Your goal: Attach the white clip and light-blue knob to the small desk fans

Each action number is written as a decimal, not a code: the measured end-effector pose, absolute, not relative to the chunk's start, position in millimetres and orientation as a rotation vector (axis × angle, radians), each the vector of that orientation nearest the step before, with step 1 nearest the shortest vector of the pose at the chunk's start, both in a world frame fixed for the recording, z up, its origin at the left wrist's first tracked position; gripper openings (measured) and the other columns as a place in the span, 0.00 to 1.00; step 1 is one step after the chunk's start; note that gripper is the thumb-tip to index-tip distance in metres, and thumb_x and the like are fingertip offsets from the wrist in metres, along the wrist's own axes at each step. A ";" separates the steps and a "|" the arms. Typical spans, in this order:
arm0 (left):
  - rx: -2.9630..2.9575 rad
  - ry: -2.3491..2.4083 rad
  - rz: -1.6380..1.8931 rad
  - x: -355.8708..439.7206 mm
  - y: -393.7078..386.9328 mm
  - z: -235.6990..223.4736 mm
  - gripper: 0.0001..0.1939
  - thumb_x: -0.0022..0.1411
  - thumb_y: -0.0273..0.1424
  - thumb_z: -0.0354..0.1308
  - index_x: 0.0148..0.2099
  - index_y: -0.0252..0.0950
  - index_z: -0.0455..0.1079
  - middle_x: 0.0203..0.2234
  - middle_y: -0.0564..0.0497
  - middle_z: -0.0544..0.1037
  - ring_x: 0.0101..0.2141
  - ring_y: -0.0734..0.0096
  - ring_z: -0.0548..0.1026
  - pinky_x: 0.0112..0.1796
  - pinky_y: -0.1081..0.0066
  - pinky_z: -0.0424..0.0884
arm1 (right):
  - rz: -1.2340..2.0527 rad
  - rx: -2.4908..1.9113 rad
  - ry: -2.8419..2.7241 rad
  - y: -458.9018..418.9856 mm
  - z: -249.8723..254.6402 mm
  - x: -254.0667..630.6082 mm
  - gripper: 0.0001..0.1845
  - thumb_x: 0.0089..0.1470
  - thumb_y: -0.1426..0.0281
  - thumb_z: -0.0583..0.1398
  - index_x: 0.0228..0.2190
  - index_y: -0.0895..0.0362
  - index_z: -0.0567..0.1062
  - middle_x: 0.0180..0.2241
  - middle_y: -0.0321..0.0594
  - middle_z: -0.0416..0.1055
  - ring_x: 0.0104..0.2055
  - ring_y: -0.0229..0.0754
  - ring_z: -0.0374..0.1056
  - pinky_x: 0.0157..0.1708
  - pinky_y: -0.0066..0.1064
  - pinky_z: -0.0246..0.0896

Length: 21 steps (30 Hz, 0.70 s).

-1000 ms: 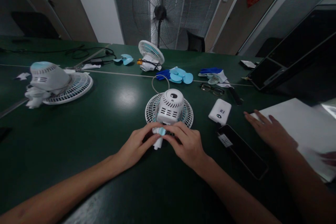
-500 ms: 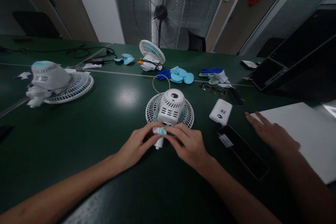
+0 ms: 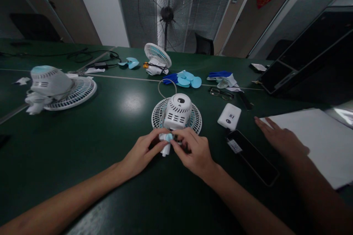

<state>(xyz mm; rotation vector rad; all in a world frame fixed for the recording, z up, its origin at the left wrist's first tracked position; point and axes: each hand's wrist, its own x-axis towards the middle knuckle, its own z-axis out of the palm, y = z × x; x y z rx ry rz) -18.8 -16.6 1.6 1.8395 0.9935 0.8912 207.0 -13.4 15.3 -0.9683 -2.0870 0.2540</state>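
While the left hand [image 3: 140,151] pinches a small white plastic piece [image 3: 165,150] just below the middle of the frame, the right hand [image 3: 196,153] is at the light blue plastic knob [image 3: 169,138] by its top; I cannot tell how tightly. Its finger and thumb look a bit farther apart than a moment ago, and a little grey bit [image 3: 178,141] shows between them, so this hand seems to be changing its hold. Just above the hands, the white plastic fan [image 3: 177,113] lies cage down and stays put. At the right of the frame, another person's hand [image 3: 284,141] rests on a flat white sheet [image 3: 317,137].
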 end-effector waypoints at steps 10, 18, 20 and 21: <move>1.845 0.980 0.898 -18.0 -16.3 3.7 0.15 0.76 0.35 0.55 0.62 0.40 0.69 0.49 0.48 0.79 0.44 0.65 0.78 0.46 0.68 0.75 | 0.304 -0.879 -2.029 -5.6 8.9 209.5 0.10 0.69 0.65 0.59 0.46 0.39 0.79 0.35 0.40 0.80 0.32 0.46 0.77 0.23 0.37 0.71; 1.857 0.974 0.900 -18.1 -16.3 4.7 0.16 0.76 0.34 0.55 0.62 0.41 0.68 0.47 0.49 0.80 0.42 0.65 0.78 0.45 0.67 0.75 | 0.316 -0.801 -2.156 -2.0 20.6 221.6 0.17 0.67 0.67 0.61 0.53 0.36 0.77 0.42 0.38 0.81 0.36 0.43 0.78 0.27 0.36 0.75; 1.863 0.973 0.896 -18.3 -16.4 5.3 0.16 0.76 0.34 0.54 0.63 0.41 0.67 0.47 0.49 0.80 0.42 0.65 0.78 0.45 0.67 0.75 | 0.313 -0.781 -2.167 1.1 23.6 224.2 0.16 0.67 0.68 0.61 0.52 0.35 0.77 0.42 0.37 0.81 0.37 0.44 0.78 0.28 0.36 0.75; 1.866 0.974 0.890 -18.4 -16.4 5.4 0.16 0.77 0.34 0.54 0.63 0.41 0.67 0.46 0.49 0.80 0.42 0.65 0.78 0.45 0.68 0.75 | 0.305 -0.784 -2.155 2.0 24.1 224.3 0.15 0.67 0.68 0.61 0.51 0.36 0.78 0.41 0.37 0.80 0.37 0.44 0.78 0.28 0.36 0.75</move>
